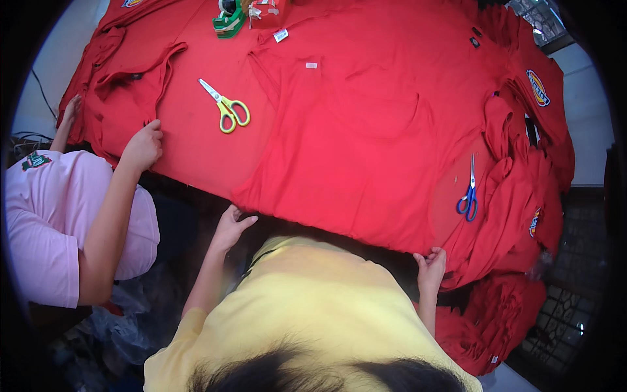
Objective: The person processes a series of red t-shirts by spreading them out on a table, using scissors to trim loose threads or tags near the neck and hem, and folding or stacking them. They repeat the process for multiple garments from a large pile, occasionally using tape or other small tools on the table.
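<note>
A red shirt (346,157) lies spread over the near side of the table, with its hem toward me and its scooped neckline farther off. My left hand (228,228) is at the hem's left corner, closed at the edge with the thumb out along it; part of the fingers is hidden. At the right corner, my right hand (431,269) pinches the hem between thumb and fingers. Blue-handled scissors (469,196) lie on red cloth to the right of the shirt. Yellow-handled scissors (225,109) rest to its left.
On my left, a person in a pink shirt (78,215) handles another red garment (134,98). A green tape dispenser (228,23) and a red box (266,13) stand at the far edge. Piled red garments (516,202) crowd the right side, with a further heap (493,320) lower down.
</note>
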The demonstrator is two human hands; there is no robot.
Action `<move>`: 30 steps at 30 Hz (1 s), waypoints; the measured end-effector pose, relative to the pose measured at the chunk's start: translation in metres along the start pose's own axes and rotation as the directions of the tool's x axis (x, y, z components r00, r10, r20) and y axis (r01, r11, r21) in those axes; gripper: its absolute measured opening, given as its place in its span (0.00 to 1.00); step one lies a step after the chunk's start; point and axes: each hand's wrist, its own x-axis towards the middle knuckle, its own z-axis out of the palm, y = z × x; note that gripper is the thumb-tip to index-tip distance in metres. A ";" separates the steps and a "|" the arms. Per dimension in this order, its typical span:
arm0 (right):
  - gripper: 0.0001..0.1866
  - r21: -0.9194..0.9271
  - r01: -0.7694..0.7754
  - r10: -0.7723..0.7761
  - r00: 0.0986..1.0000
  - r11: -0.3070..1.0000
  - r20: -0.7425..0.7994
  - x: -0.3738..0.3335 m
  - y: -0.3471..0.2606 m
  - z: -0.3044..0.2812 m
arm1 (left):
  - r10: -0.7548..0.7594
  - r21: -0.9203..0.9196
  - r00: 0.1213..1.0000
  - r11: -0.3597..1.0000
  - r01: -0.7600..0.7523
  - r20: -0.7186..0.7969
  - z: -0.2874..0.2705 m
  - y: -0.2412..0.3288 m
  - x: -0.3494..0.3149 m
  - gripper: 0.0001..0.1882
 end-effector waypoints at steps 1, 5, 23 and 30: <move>0.22 -0.009 -0.006 0.006 1.000 1.000 0.011 0.001 0.001 -0.002 | -0.020 -0.024 1.000 1.000 0.020 -0.001 0.003 -0.001 0.000 0.24; 0.16 -0.069 0.130 -0.126 0.990 0.989 0.057 0.005 0.018 -0.001 | -0.071 -0.040 0.997 0.997 0.070 -0.017 0.003 0.003 -0.006 0.15; 0.05 0.451 -0.174 0.019 0.945 0.875 0.327 0.022 0.032 -0.031 | -0.072 -0.030 0.997 0.997 0.072 0.016 -0.050 0.046 -0.039 0.14; 0.08 0.895 -0.083 -0.123 0.981 0.438 0.151 0.016 -0.040 -0.069 | 0.216 -0.352 0.974 0.908 -0.228 -0.073 -0.040 0.105 -0.055 0.12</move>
